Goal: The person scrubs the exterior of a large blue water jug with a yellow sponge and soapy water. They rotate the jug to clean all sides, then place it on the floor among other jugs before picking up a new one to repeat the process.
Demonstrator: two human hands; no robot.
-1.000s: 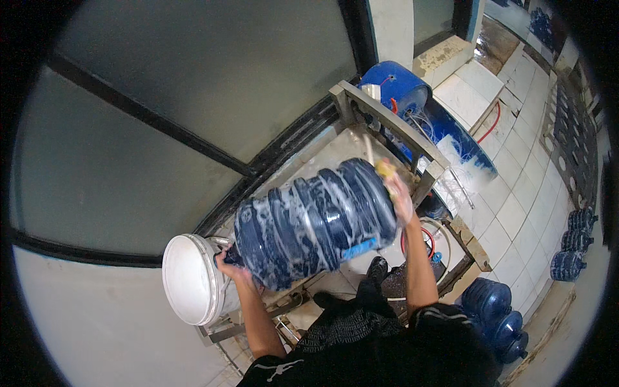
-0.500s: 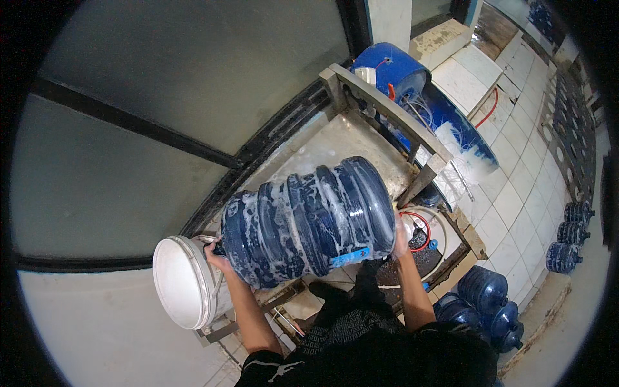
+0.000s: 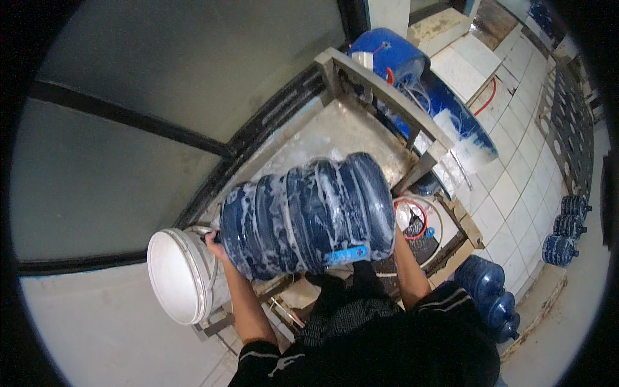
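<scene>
A large blue ribbed water jug (image 3: pixel 306 219), streaked with white suds, lies on its side in front of me, held between my two hands. My left hand (image 3: pixel 216 245) is closed at its neck end, next to the white bucket (image 3: pixel 179 277). My right hand (image 3: pixel 399 244) supports the broad base end; its fingers are mostly hidden behind the jug. A light-blue strip (image 3: pixel 347 255) shows on the jug's near side. Beneath and beyond it is a wet metal sink-like table (image 3: pixel 367 132).
A metal frame bar (image 3: pixel 387 90) edges the table at right. Past it stands a cut blue drum (image 3: pixel 461 103) with tubing and foam. A red hose (image 3: pixel 425 219) loops below. More blue jugs (image 3: pixel 480 277) stand at lower right, others (image 3: pixel 560 250) farther along the tiled floor (image 3: pixel 512 187).
The jug has shifted slightly in my hands, and my right hand is now more hidden behind its base. The whole view has moved a little.
</scene>
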